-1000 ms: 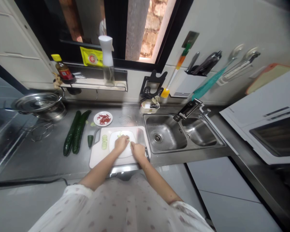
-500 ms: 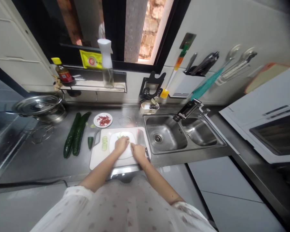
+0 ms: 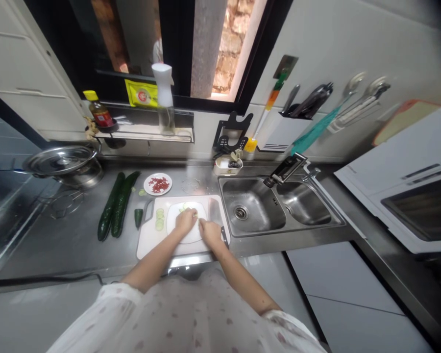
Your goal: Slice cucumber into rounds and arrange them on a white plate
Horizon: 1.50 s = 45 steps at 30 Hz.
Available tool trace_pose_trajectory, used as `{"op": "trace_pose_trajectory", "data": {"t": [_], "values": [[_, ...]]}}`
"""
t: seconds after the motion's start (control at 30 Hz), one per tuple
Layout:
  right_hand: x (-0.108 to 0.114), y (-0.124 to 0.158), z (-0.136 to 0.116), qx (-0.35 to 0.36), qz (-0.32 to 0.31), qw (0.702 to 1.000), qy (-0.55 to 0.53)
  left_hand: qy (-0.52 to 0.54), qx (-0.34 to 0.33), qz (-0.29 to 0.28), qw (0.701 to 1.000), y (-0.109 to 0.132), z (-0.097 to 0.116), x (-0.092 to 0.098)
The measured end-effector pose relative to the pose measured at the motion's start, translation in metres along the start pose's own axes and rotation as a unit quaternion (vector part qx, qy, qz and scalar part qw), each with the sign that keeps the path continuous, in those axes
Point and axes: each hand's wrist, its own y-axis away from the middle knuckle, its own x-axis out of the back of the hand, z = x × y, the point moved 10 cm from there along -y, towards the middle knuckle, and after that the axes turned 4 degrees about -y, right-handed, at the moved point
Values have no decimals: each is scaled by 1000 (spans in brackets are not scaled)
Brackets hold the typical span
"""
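Over the white plate [image 3: 191, 237] on the cutting board [image 3: 147, 245], my left hand [image 3: 185, 221] is nearer the cucumber slices [image 3: 186, 206] — they lie at twelve o'clock, at its curled fingertips. My right hand [image 3: 210, 232] sits bent at four o'clock — I cannot tell whether either hand grips anything.

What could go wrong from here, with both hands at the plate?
1. The knife lies on the board's right edge, close beside the right hand. A stray move might cut the hand or knock the knife toward the sink.
2. The left hand works over the plate. It may nudge the loose slices off the board.
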Motion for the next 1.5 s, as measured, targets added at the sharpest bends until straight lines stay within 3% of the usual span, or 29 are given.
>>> {"op": "trace_pose_trajectory", "data": {"t": [0.3, 0.63, 0.77, 0.97, 1.07, 1.3, 1.5], "values": [[9, 16, -5, 16, 29, 998, -57, 90, -5, 34, 995, 35, 0, 8], [10, 33, -14, 45, 41, 996, -59, 159, 8, 46, 986, 89, -29, 9], [11, 34, -18, 51, 40, 996, -55, 162, 59, 69, 983, 99, -60, 17], [10, 34, -20, 53, 44, 996, -48, 111, 213, 120, 963, 108, -139, 35], [9, 34, -20, 52, 45, 996, -50, 87, 255, 117, 956, 106, -161, 36], [9, 38, -21, 55, 55, 996, -53, 22, 261, 107, 959, 97, -162, 33], [10, 41, -20, 49, 55, 996, -57, 31, 263, 116, 957, 96, -160, 31]]}}
